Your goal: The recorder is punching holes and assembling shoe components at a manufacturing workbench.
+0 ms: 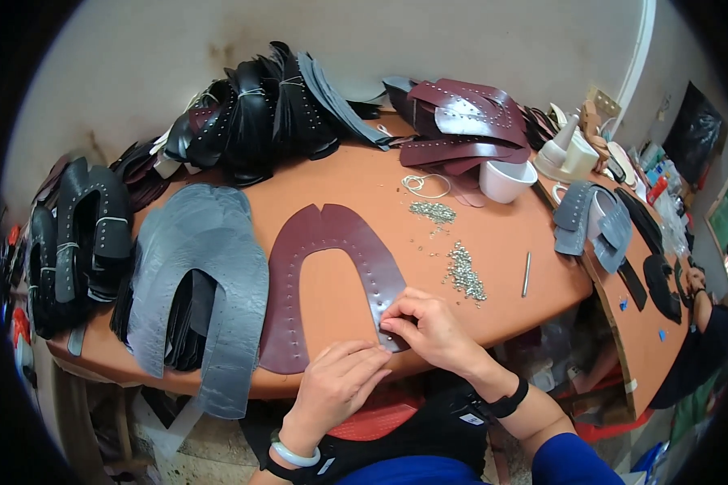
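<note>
A maroon horseshoe-shaped leather piece (340, 229) lies on the table, notched at its top, with small studs or holes along its inner edge. Over the lower part of its right leg, my right hand (429, 325) is closed, thumb and forefinger pinched; whatever is between them is hidden. My left hand (341, 380) has its fingers stretched out side by side, tips at the end of that same leg. Two heaps of small metal studs, a far heap (433, 212) and a nearer heap (466, 273), lie to the right. A slim metal rod (526, 275) rests farther right.
Grey leather pieces (194, 242) are stacked on the left, beside tied black studded bundles (97, 218). More black bundles (255, 121) and maroon pieces (469, 121) line the back. A white cup (507, 179) stands near white string (425, 186). Another person's arm (700, 299) shows far right.
</note>
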The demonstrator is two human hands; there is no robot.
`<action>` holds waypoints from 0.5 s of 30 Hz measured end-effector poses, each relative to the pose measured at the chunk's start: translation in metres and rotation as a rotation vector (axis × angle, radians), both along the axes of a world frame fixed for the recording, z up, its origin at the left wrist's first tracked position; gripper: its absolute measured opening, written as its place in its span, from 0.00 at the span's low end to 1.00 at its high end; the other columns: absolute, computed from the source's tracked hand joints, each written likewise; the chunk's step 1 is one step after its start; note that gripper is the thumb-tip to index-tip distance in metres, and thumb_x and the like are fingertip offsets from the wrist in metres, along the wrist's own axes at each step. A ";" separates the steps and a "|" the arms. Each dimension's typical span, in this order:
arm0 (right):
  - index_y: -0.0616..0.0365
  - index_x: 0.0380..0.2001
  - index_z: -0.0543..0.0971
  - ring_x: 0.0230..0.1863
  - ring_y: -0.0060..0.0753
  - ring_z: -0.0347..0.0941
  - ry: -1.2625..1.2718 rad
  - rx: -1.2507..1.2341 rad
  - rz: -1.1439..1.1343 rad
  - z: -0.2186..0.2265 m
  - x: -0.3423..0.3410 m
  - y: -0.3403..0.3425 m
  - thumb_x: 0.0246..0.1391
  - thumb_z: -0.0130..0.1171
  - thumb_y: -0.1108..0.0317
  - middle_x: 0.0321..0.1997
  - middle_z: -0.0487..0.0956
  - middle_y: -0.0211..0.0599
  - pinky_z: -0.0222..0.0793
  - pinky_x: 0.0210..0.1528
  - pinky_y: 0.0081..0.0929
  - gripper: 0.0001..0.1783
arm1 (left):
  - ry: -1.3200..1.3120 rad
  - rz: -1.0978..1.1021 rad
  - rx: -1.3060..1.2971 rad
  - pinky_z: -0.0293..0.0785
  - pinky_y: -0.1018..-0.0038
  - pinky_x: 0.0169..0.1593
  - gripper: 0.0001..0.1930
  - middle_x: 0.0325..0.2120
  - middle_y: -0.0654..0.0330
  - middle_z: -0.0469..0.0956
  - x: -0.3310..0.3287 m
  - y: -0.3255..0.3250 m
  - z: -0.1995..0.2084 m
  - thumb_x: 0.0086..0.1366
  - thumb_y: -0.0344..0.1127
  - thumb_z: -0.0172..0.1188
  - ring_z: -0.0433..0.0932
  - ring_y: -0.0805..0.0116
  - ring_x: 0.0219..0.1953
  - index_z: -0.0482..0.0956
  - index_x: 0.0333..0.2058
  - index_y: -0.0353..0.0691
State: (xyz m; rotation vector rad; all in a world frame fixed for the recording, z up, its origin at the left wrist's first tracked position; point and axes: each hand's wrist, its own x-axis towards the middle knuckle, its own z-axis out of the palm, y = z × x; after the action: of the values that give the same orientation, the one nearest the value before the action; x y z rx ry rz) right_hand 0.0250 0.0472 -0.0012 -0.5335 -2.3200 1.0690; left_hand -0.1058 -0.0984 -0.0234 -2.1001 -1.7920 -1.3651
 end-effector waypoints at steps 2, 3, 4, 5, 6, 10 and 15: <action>0.64 0.30 0.80 0.29 0.31 0.73 -0.008 -0.024 0.006 0.002 -0.002 -0.002 0.51 0.62 0.75 0.29 0.76 0.38 0.68 0.33 0.26 0.03 | 0.005 -0.035 0.003 0.75 0.68 0.43 0.12 0.33 0.59 0.81 -0.001 0.001 -0.001 0.52 0.31 0.68 0.79 0.61 0.40 0.81 0.37 0.39; 0.65 0.30 0.80 0.29 0.35 0.73 -0.015 -0.050 -0.004 0.004 0.000 -0.002 0.51 0.62 0.75 0.29 0.76 0.41 0.68 0.33 0.28 0.04 | 0.000 -0.033 0.004 0.75 0.68 0.43 0.12 0.33 0.59 0.81 0.000 0.001 0.000 0.52 0.31 0.68 0.79 0.61 0.40 0.81 0.37 0.39; 0.65 0.30 0.80 0.29 0.35 0.73 -0.019 -0.050 -0.003 0.003 -0.001 -0.001 0.51 0.62 0.75 0.29 0.76 0.41 0.68 0.33 0.28 0.04 | -0.007 -0.021 0.005 0.75 0.68 0.43 0.13 0.33 0.60 0.82 0.000 0.001 0.001 0.50 0.30 0.69 0.79 0.61 0.40 0.81 0.36 0.39; 0.65 0.29 0.80 0.29 0.34 0.73 -0.016 -0.067 0.010 0.001 -0.001 0.000 0.51 0.62 0.74 0.29 0.76 0.40 0.68 0.33 0.28 0.04 | -0.014 -0.010 0.006 0.76 0.68 0.43 0.13 0.33 0.61 0.82 0.000 0.001 0.001 0.49 0.30 0.70 0.80 0.61 0.40 0.81 0.36 0.40; 0.65 0.29 0.80 0.29 0.34 0.72 -0.010 -0.082 0.024 0.001 -0.002 0.002 0.51 0.62 0.74 0.29 0.75 0.40 0.67 0.32 0.27 0.04 | -0.017 -0.009 0.009 0.76 0.68 0.43 0.13 0.33 0.61 0.82 -0.001 0.001 0.001 0.49 0.30 0.70 0.80 0.61 0.40 0.81 0.36 0.40; 0.65 0.29 0.80 0.28 0.32 0.72 -0.078 -0.155 -0.011 0.004 0.001 0.005 0.51 0.63 0.74 0.29 0.75 0.39 0.66 0.32 0.26 0.05 | -0.008 -0.020 0.011 0.76 0.69 0.42 0.13 0.33 0.61 0.82 -0.002 0.000 -0.001 0.49 0.30 0.70 0.80 0.61 0.40 0.81 0.35 0.39; 0.66 0.28 0.80 0.27 0.30 0.71 -0.125 -0.108 -0.007 0.011 -0.002 0.006 0.50 0.64 0.72 0.28 0.75 0.39 0.66 0.31 0.26 0.06 | -0.015 -0.023 0.011 0.76 0.69 0.42 0.12 0.33 0.61 0.82 -0.001 0.002 0.000 0.49 0.30 0.69 0.80 0.62 0.40 0.82 0.35 0.39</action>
State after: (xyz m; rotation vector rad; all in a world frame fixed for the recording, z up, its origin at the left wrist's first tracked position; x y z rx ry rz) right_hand 0.0235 0.0533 0.0099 -0.6668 -2.3747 1.1938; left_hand -0.1073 -0.0969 -0.0235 -2.1170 -1.7670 -1.3965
